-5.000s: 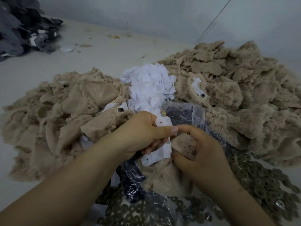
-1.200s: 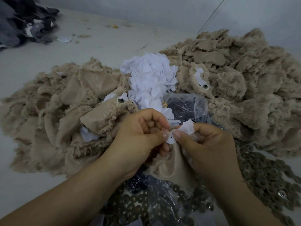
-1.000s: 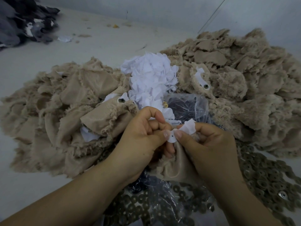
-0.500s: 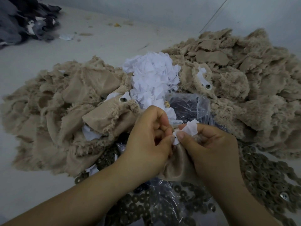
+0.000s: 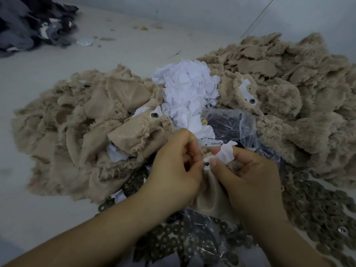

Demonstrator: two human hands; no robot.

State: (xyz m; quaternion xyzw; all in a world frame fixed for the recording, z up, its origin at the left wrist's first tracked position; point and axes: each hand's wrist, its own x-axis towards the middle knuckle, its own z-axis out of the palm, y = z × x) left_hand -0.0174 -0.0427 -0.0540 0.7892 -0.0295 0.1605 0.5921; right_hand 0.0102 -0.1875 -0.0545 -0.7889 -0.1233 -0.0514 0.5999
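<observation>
Both hands meet over a small beige furry fabric piece [image 5: 210, 195] that hangs below them. My left hand [image 5: 173, 170] has its fingers curled and pinches the piece's top edge from the left. My right hand [image 5: 248, 178] pinches a white strip [image 5: 224, 155] against that edge, thumb tip beside a small dark stud [image 5: 206, 164] seated in the strip. The strip's free end sticks up above my right fingers.
Heaps of beige fur pieces lie left [image 5: 81, 132] and right [image 5: 289, 97], with a mound of white strips [image 5: 188, 93] between them. A clear plastic bag of dark parts [image 5: 229, 124] sits behind my hands. Dark ring washers [image 5: 317, 209] spread at lower right. Dark fabric [image 5: 28, 22] lies far left.
Five seconds ago the white strip hung long below my left hand. Since then it is bunched at the fabric's top edge and a dark stud shows between my thumbs; hands barely shifted.
</observation>
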